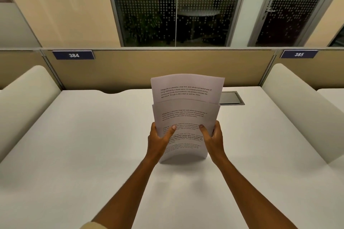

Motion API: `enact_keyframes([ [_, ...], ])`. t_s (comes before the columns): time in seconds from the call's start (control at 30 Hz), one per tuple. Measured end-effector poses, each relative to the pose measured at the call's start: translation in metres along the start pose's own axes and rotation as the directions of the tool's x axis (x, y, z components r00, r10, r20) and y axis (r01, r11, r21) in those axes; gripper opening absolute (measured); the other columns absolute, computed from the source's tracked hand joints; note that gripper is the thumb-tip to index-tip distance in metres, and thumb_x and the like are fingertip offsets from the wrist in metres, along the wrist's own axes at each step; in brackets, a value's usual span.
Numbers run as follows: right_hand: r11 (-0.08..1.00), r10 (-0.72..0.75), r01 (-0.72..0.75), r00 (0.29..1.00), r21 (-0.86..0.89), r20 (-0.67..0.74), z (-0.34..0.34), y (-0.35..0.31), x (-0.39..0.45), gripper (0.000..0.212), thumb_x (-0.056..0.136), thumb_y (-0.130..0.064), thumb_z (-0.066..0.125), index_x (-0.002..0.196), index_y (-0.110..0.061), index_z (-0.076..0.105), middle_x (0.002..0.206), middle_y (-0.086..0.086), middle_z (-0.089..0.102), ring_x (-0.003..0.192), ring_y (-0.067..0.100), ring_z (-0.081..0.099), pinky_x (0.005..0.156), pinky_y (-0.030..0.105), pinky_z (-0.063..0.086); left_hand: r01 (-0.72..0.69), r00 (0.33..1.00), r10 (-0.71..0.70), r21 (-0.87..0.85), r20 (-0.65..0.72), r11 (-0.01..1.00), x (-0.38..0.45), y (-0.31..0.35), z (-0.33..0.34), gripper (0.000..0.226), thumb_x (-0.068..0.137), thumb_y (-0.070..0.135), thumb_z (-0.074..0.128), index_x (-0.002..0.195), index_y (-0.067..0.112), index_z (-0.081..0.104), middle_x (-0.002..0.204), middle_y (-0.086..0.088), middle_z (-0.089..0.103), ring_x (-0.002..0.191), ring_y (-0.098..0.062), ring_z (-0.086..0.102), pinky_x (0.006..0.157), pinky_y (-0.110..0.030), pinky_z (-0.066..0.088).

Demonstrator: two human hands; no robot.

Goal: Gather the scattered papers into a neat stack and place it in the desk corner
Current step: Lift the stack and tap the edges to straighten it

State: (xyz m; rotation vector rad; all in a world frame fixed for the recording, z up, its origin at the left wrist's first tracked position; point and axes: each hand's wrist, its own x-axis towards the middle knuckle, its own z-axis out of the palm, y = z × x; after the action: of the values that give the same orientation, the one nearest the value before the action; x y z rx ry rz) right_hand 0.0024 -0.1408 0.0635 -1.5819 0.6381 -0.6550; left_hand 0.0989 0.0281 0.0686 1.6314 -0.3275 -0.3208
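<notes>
- A sheaf of white printed paper sheets [186, 117] stands upright over the middle of the white desk worktop [74, 145], its bowed bottom edge down at the surface or just above it; I cannot tell whether it touches.
- The sheets are uneven: one at the back rises well above the rest, the next sheet's top edge crossing it lower down, and short paragraphs of black text show on each face.
- The left hand [160, 139] grips the sheaf's left edge, thumb pressed flat on the front sheet, the other fingers curled out of sight behind the paper.
- The right hand [213, 136] grips the right edge the same way, thumb on the front and fingers wrapped behind, so the sheets are pinched between thumbs and fingers on both sides.
- Both bare forearms reach in from the near edge of the worktop; a bit of pale sleeve [91, 226] shows at the left elbow.
- Just behind the papers, near the far edge, a dark rectangular cable hatch [231, 98] sits flush in the worktop.
- A tan divider panel [167, 69] runs along the far edge, bearing blue number plates 384 [73, 55] and 385 [299, 54].
- Cream rounded side screens [26, 96] flank the left and right edges.
</notes>
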Motion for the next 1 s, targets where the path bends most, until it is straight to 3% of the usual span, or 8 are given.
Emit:
enact_keyframes([
  [0.17,0.999,-0.003,0.003,1.0,-0.039,-0.007,0.001,-0.001,-0.002,0.048,0.079,-0.039,0.061,0.124,-0.036,0.045,0.112,-0.007,0.061,0.098,0.017,0.064,0.075,0.032,0.06,0.071,0.997,-0.07,-0.027,0.039,0.997,-0.003,-0.006,-0.001,0.065,0.074,0.052,0.069,0.132,0.031,0.048,0.123,0.003,0.063,0.108,-0.02,0.064,0.086,-0.043,0.06],
  [0.3,0.999,-0.014,0.014,1.0,-0.034,-0.004,0.0,-0.003,-0.003,0.037,0.08,-0.039,0.06,0.113,-0.043,0.046,0.108,-0.013,0.062,0.095,0.017,0.065,0.069,0.024,0.058,0.022,0.999,-0.024,-0.075,-0.027,0.997,-0.004,0.007,0.0,0.056,0.075,0.054,0.067,0.124,0.031,0.053,0.118,0.003,0.066,0.101,-0.022,0.068,0.08,-0.043,0.062],
  [0.43,0.999,-0.036,0.036,0.998,0.015,-0.046,-0.001,-0.015,0.001,0.029,0.082,-0.049,0.057,0.106,-0.035,0.048,0.108,-0.004,0.066,0.091,0.021,0.069,0.07,0.031,0.062,-0.052,0.995,0.038,-0.15,-0.096,0.987,0.002,0.034,0.0,0.053,0.078,0.057,0.062,0.118,0.023,0.058,0.11,-0.002,0.071,0.093,-0.025,0.072,0.074,-0.041,0.063],
  [0.53,0.998,-0.056,0.06,0.994,0.035,-0.098,0.003,-0.032,0.005,0.042,0.085,-0.057,0.049,0.11,-0.024,0.049,0.104,-0.001,0.068,0.088,0.021,0.07,0.069,0.034,0.062,-0.087,0.986,0.061,-0.16,-0.158,0.983,0.007,0.055,0.002,0.059,0.076,0.065,0.057,0.114,0.018,0.06,0.105,-0.005,0.071,0.089,-0.025,0.072,0.072,-0.037,0.063],
  [0.67,0.993,-0.056,0.078,0.972,0.091,-0.228,0.011,-0.06,0.005,0.069,0.078,-0.076,0.034,0.109,-0.016,0.05,0.087,-0.005,0.066,0.07,0.006,0.066,0.055,0.015,0.051,-0.093,0.965,0.06,-0.121,-0.254,0.988,0.01,0.071,0.009,0.054,0.076,0.071,0.049,0.094,0.021,0.059,0.089,-0.004,0.07,0.076,-0.02,0.07,0.059,-0.023,0.056],
  [0.8,0.992,0.008,0.034,0.945,0.123,-0.326,0.018,-0.079,0.003,0.081,0.073,-0.084,0.027,0.106,-0.014,0.051,0.077,-0.005,0.061,0.065,0.006,0.06,0.048,0.013,0.046,-0.07,0.938,0.04,-0.075,-0.344,0.995,0.007,0.079,0.016,0.048,0.079,0.073,0.042,0.074,0.026,0.052,0.076,0.0,0.067,0.067,-0.016,0.066,0.048,-0.015,0.047],
  [1.0,0.996,0.07,-0.047,0.926,0.07,-0.371,0.019,-0.088,0.002,0.057,0.077,-0.077,0.039,0.096,-0.024,0.05,0.082,-0.001,0.064,0.072,0.012,0.063,0.049,0.015,0.044,0.003,0.909,-0.022,-0.046,-0.416,0.999,0.008,0.081,0.021,0.052,0.081,0.072,0.046,0.075,0.021,0.055,0.077,-0.001,0.067,0.071,-0.019,0.065,0.057,-0.025,0.049],
])
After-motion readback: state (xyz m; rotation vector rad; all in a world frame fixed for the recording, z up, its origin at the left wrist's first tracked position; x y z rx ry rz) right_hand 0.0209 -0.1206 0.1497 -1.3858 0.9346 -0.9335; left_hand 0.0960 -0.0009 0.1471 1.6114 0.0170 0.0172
